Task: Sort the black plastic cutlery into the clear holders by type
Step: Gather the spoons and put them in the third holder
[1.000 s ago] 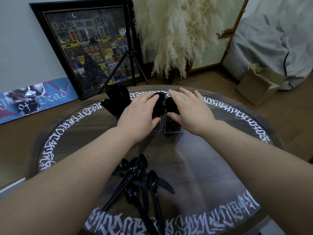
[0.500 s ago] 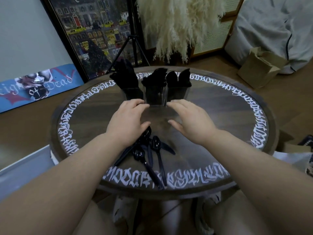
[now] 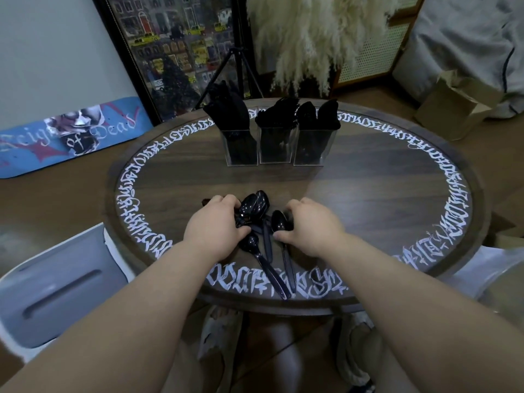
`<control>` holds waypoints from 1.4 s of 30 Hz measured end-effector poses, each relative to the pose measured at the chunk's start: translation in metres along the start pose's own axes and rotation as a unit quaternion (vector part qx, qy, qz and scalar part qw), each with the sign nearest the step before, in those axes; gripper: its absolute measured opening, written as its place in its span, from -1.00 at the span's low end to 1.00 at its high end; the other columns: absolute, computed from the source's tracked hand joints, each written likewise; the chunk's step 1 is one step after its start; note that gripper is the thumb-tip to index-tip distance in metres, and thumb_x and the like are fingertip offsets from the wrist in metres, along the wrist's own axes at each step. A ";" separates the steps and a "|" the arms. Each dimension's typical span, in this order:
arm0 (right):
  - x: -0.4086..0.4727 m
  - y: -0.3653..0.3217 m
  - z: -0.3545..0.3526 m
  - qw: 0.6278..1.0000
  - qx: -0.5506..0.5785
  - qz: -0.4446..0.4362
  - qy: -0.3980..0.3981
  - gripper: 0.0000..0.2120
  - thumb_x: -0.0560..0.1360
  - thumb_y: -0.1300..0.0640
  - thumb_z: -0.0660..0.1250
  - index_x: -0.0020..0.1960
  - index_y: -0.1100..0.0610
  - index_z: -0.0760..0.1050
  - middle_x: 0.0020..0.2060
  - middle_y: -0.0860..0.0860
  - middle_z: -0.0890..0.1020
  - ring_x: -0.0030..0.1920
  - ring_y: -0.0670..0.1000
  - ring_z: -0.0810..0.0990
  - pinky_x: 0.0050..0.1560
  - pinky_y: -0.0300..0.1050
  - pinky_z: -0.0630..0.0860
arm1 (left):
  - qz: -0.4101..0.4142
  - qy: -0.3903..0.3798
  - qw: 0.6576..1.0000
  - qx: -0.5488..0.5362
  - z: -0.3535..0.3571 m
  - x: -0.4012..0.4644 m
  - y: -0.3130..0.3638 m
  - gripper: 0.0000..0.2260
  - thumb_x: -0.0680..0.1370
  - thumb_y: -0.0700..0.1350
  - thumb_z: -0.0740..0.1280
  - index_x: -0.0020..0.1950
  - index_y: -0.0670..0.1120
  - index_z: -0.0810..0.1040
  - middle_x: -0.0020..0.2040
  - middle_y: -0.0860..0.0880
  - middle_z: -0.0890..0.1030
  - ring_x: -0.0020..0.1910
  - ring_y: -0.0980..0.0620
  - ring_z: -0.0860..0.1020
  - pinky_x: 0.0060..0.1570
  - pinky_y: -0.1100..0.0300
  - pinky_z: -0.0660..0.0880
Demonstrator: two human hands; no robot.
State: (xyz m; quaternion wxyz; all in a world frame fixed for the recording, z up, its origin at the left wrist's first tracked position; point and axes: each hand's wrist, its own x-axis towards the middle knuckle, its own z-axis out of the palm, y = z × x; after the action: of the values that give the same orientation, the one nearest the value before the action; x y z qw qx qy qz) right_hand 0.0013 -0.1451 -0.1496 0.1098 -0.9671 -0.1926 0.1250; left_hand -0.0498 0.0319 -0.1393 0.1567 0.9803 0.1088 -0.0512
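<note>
Both hands down on the loose black cutlery pile (image 3: pixel 259 219) at the near side of the round table (image 3: pixel 368 194): left hand (image 3: pixel 215 226) curled over the pile's left edge, fingers bent around a few pieces; right hand (image 3: pixel 310 226) cupped against its right side, thumb by a spoon bowl (image 3: pixel 279 221), fingertips hidden, so actual grip not certain. Between the hands, shiny spoon bowls heaped together; handles running toward the near rim, across the white ornate lettering (image 3: pixel 255 279) ringing the tabletop, script not legible. Pieces under the palms hidden, types hard to sort out. Farther back, well apart from the hands, three clear holders (image 3: pixel 276 148) side by side, each packed with black cutlery, tops blurred into dark masses. Beyond the table, a skateboard deck (image 3: pixel 68 134) reading "Reign of Dead", partly cut off at left.
</note>
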 end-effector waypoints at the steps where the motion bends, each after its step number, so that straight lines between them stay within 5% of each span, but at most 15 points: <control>1: 0.003 0.000 0.001 1.000 0.000 0.006 -0.009 -0.48 0.41 -0.24 0.38 0.20 0.09 0.44 0.07 0.04 0.52 0.05 0.08 0.53 -0.03 -0.06 0.50 | -0.002 -0.003 1.000 -0.003 0.001 0.002 0.000 -0.54 0.47 0.09 0.41 0.32 0.01 0.40 0.18 0.02 0.48 0.09 0.01 0.52 0.02 0.10 0.51; 5: 0.011 0.006 0.002 0.998 0.046 0.033 0.003 -0.70 0.45 -0.08 0.39 0.05 0.10 0.48 -0.08 0.04 0.60 -0.02 0.12 0.57 -0.12 -0.10 0.48 | -0.006 -0.016 1.000 -0.026 0.002 0.009 -0.001 -0.61 0.49 0.01 0.41 0.26 -0.03 0.43 0.11 0.01 0.54 0.03 0.01 0.53 -0.01 0.13 0.49; 13: 0.018 0.018 -0.001 0.995 0.059 0.070 0.027 -0.87 0.50 0.07 0.34 -0.02 0.11 0.51 -0.11 0.09 0.62 -0.06 0.15 0.57 -0.15 -0.10 0.47 | 0.016 0.000 0.997 -0.078 0.005 0.021 0.003 -0.66 0.49 -0.07 0.42 0.24 -0.05 0.48 -0.10 0.09 0.54 -0.04 0.06 0.52 -0.02 0.20 0.45; 18: 0.019 0.022 -0.012 0.989 0.101 0.088 0.066 -0.93 0.50 0.07 0.35 -0.12 0.05 0.49 -0.24 -0.01 0.54 -0.09 0.10 0.56 -0.18 -0.17 0.39 | 0.019 0.044 0.995 -0.088 0.001 0.024 0.004 -0.68 0.48 0.00 0.42 0.21 0.00 0.51 -0.06 0.12 0.52 -0.08 0.10 0.50 -0.05 0.19 0.45; 20: 0.019 0.019 -0.017 0.963 0.227 0.094 0.110 -0.90 0.49 0.11 0.37 -0.13 0.05 0.45 -0.27 -0.05 0.54 -0.18 0.02 0.54 -0.18 -0.18 0.39 | 0.030 0.067 0.991 -0.109 -0.004 0.023 0.006 -0.74 0.50 0.04 0.40 0.17 0.02 0.55 -0.06 0.12 0.55 -0.09 0.11 0.52 -0.04 0.19 0.47; 23: 0.015 0.006 -0.024 0.862 0.483 0.094 0.120 -0.88 0.52 0.25 0.33 -0.15 0.10 0.44 -0.33 0.02 0.57 -0.41 -0.06 0.57 -0.36 -0.17 0.50 | 0.068 0.054 0.982 -0.169 -0.010 0.019 0.013 -0.76 0.55 0.09 0.32 0.16 0.05 0.60 0.00 0.12 0.62 -0.02 0.15 0.54 0.02 0.25 0.44; 26: 0.013 -0.008 -0.025 0.789 0.601 0.080 0.096 -0.90 0.55 0.32 0.27 -0.11 0.17 0.44 -0.39 0.09 0.57 -0.47 -0.06 0.57 -0.42 -0.22 0.54 | 0.121 -0.007 0.978 -0.167 -0.008 0.014 0.020 -0.73 0.56 0.07 0.29 0.21 0.04 0.58 0.06 0.11 0.63 0.05 0.17 0.53 0.04 0.30 0.38; 33: 0.017 -0.015 -0.028 0.747 0.657 0.057 0.080 -0.92 0.53 0.32 0.31 -0.13 0.21 0.46 -0.43 0.08 0.57 -0.42 -0.03 0.60 -0.37 -0.23 0.57 | 0.116 -0.017 0.977 -0.178 -0.007 0.014 0.013 -0.84 0.57 -0.01 0.32 0.12 0.04 0.59 -0.06 0.12 0.59 -0.04 0.15 0.51 -0.03 0.27 0.38; 37: 0.022 -0.018 -0.033 0.724 0.687 0.041 0.047 -0.93 0.50 0.29 0.36 -0.05 0.20 0.49 -0.28 0.12 0.63 -0.34 0.00 0.64 -0.31 -0.22 0.60 | 0.092 -0.004 0.975 -0.200 -0.007 0.016 0.011 -0.95 0.58 -0.06 0.30 -0.07 0.01 0.52 -0.17 0.07 0.62 -0.14 0.08 0.55 -0.08 0.17 0.46; 39: 0.031 -0.011 -0.030 0.764 0.633 0.064 0.104 -0.80 0.47 0.20 0.42 0.07 0.16 0.51 -0.17 0.07 0.65 -0.23 0.01 0.66 -0.22 -0.17 0.60 | 0.060 0.013 0.977 -0.203 -0.008 0.019 0.008 -0.93 0.59 -0.08 0.26 -0.07 -0.01 0.50 -0.21 0.05 0.62 -0.18 0.10 0.57 -0.14 0.17 0.48; 42: 0.044 0.012 -0.018 0.917 0.341 0.135 0.157 -0.50 0.44 -0.01 0.43 0.32 0.10 0.43 0.07 0.01 0.57 0.07 0.04 0.58 0.03 -0.12 0.48 | 0.014 0.017 0.977 -0.213 -0.011 0.022 0.004 -0.93 0.62 -0.09 0.20 -0.02 0.01 0.46 -0.23 0.05 0.61 -0.24 0.22 0.57 -0.31 0.32 0.38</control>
State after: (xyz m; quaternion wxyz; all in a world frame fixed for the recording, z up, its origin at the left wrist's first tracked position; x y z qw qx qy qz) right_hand 0.0501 -0.1410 -0.1449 0.4436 -0.8951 0.0142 0.0430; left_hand -0.0273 0.0363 -0.1308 0.3605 0.9267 0.1057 -0.0079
